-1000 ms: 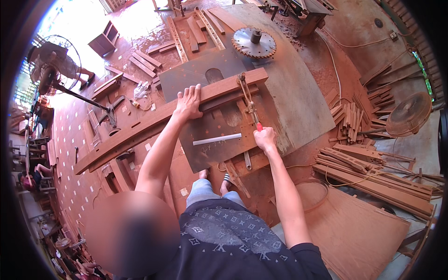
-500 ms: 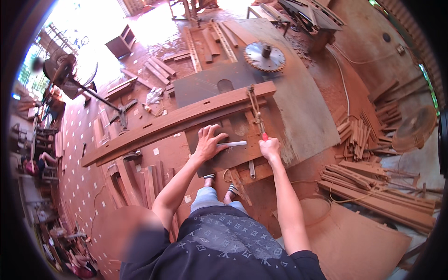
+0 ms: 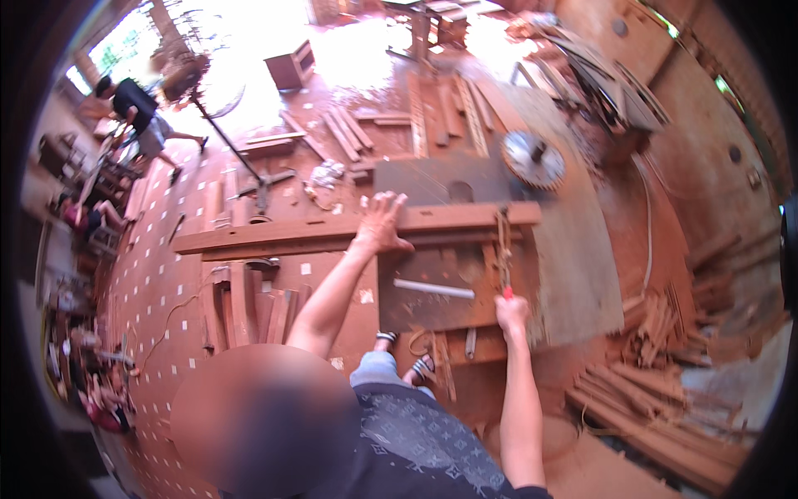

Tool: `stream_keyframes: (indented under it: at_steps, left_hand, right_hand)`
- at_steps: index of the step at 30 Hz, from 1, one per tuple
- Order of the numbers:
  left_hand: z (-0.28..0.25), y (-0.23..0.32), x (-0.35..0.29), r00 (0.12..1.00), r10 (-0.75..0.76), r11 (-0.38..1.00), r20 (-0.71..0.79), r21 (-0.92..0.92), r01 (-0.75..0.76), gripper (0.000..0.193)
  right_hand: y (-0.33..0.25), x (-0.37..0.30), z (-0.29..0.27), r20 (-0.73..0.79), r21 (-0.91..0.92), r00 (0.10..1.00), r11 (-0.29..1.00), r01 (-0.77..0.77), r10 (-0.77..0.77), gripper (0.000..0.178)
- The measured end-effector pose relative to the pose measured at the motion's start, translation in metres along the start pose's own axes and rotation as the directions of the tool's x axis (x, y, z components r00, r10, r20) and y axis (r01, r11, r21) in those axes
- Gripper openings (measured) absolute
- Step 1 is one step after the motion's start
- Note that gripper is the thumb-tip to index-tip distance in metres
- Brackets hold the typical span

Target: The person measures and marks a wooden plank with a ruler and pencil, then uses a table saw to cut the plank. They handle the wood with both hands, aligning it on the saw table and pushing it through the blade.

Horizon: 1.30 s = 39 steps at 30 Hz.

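A long reddish wooden beam with small slots in its face lies across the dark saw-table top, its left part reaching out past the table. My left hand rests on the beam with fingers spread. At the beam's right end stands a metal bar clamp with a red handle. Closed around that handle is my right hand, near the table's front edge. Between my hands a white straight strip lies loose on the tabletop.
A toothed circular saw blade lies flat behind the beam's right end. Wood pieces are piled at the right and stand at the left. A pedestal fan and a walking person are at the far left.
My left hand has let go of the white strip and moved up onto the beam. The strip now lies on the table. My right hand stays on the clamp handle. The view has shifted.
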<state>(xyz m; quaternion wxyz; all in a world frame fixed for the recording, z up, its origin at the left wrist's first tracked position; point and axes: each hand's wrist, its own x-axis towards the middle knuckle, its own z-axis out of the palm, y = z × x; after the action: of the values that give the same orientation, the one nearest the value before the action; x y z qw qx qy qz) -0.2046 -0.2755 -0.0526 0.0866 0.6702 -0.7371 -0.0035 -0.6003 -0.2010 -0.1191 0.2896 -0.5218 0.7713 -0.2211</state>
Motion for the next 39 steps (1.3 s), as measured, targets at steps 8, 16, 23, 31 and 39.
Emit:
stream_keyframes:
  at_steps: [8,16,23,31,39]
  left_hand:
    - [-0.008,-0.013,0.004,0.976,-0.029,0.999,0.214,-0.010,0.032,0.134]
    - [0.007,-0.027,0.000,0.995,0.025,0.999,0.095,-0.039,-0.021,0.122]
    - [0.016,-0.021,-0.011,0.998,-0.019,1.000,0.068,-0.015,0.021,0.114]
    - [0.018,-0.014,-0.008,0.989,-0.092,0.996,0.112,-0.003,0.093,0.119]
    - [0.010,-0.010,-0.009,0.985,-0.102,0.995,0.141,0.015,0.101,0.126]
  right_hand:
    - [0.011,0.006,0.003,0.057,0.049,0.983,0.983,-0.178,0.175,0.024]
    - [-0.027,-0.003,-0.013,0.191,0.232,0.961,0.943,-0.240,0.198,0.026]
    - [-0.030,0.007,-0.007,0.233,0.287,0.956,0.927,-0.243,0.179,0.027]
    - [-0.029,0.009,-0.008,0.269,0.266,0.944,0.927,-0.265,0.192,0.026]
    - [-0.014,0.006,-0.008,0.264,0.303,0.951,0.922,-0.239,0.159,0.025]
